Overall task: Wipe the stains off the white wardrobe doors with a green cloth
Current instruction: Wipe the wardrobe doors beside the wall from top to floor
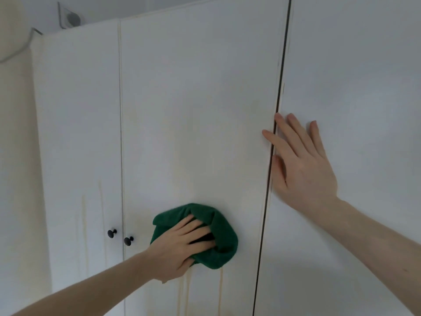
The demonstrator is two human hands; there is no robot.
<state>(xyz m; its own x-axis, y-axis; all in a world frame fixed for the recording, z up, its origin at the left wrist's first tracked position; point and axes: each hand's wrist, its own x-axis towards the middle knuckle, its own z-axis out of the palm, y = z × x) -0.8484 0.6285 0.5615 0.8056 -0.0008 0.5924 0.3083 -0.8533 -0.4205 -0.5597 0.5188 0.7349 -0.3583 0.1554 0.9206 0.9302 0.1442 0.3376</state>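
My left hand (182,245) presses a bunched green cloth (222,238) flat against the middle white wardrobe door (193,99), low on the panel. Pale brown drip stains (220,290) run down the door just below the cloth, and fainter streaks mark the panel above it. More drip stains (101,213) streak the left door (77,110). My right hand (303,160) lies flat, fingers spread, across the dark gap between the middle door and the right door (353,87).
Two small black knobs (112,233) (129,240) sit either side of the seam between the left and middle doors. A cream wall (16,179) borders the wardrobe on the left. A grey vent (71,18) shows above the wardrobe top.
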